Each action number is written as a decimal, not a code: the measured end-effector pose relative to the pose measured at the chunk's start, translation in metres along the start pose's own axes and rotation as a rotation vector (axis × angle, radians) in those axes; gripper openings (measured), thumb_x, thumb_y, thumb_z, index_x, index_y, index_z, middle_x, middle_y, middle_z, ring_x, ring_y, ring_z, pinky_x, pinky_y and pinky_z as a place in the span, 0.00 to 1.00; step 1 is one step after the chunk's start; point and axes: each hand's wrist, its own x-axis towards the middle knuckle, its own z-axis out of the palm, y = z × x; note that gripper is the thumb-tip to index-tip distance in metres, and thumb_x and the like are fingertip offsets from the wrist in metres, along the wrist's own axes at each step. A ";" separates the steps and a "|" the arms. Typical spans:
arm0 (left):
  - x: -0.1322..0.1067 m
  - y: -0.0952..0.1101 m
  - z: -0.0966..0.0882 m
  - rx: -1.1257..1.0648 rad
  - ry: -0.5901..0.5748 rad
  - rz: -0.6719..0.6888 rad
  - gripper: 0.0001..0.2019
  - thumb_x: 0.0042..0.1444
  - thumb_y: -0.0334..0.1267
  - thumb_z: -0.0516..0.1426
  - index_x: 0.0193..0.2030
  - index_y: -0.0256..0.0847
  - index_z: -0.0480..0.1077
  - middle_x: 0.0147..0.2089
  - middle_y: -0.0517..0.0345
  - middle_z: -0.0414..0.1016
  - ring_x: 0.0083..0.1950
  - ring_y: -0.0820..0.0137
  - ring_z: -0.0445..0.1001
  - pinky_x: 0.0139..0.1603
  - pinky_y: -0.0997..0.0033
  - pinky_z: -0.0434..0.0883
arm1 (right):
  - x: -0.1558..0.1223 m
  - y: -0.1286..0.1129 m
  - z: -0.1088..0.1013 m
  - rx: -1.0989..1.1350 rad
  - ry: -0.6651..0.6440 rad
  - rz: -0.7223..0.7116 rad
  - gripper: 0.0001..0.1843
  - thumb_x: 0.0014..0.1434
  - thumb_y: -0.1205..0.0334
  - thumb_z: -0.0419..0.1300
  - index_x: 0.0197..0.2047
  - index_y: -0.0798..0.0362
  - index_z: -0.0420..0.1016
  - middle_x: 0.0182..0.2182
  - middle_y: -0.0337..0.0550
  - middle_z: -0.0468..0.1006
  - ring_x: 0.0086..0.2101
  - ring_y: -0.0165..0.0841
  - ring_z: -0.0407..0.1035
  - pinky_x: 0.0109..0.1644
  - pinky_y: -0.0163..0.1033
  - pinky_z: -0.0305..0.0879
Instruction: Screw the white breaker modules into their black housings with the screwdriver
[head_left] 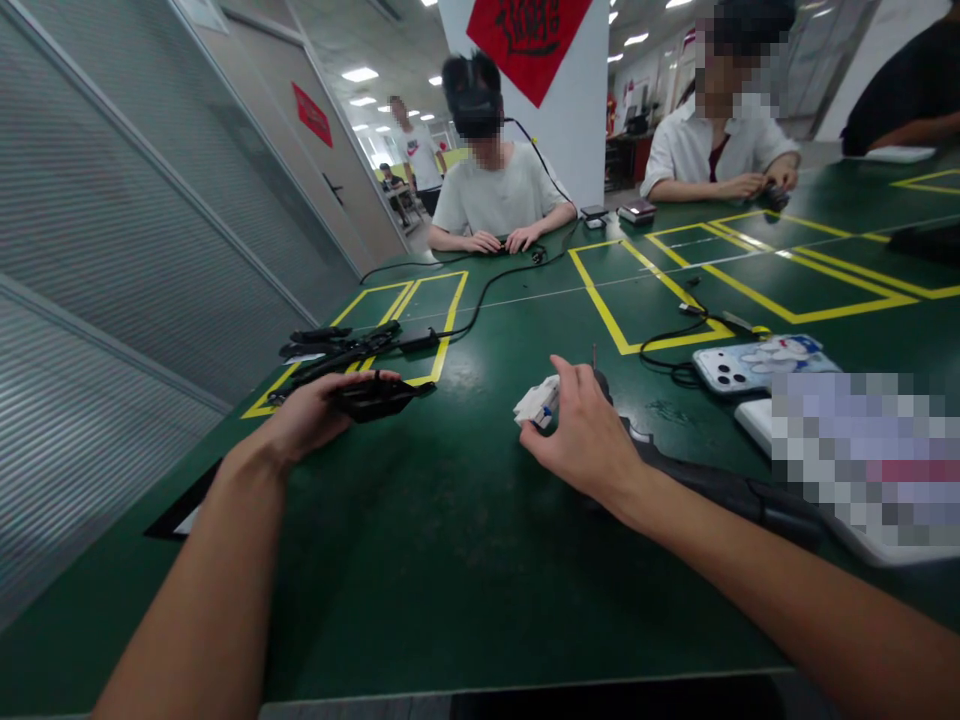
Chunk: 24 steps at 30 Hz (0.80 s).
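My left hand (pixel 319 408) is closed on a flat black piece (pixel 382 398), held above the table, its exact kind not clear. My right hand (pixel 589 425) curves around a small white plastic piece (pixel 537 402) with a blue spot. The piece sits between the thumb and the fingers. Beneath my right hand and forearm lies a long dark tool (pixel 720 485), with a shiny part near my wrist and a thin rod poking up past the fingers. Much of it is hidden.
Several black parts (pixel 341 350) lie by the left yellow tape. On the right are a phone (pixel 761 362), a white box-like item (pixel 757 425) and a coiled cable (pixel 667 370). Two people (pixel 495 190) (pixel 724 160) sit across the green table (pixel 420 600); a partition (pixel 112 250) rises at left.
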 end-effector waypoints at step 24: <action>-0.032 0.007 -0.042 0.609 -0.214 -0.312 0.16 0.42 0.38 0.63 0.42 0.47 0.77 0.48 0.55 0.78 0.49 0.60 0.72 0.41 0.65 0.73 | 0.000 0.000 0.000 -0.017 -0.050 0.000 0.42 0.53 0.57 0.65 0.65 0.65 0.54 0.47 0.55 0.62 0.45 0.45 0.62 0.51 0.47 0.67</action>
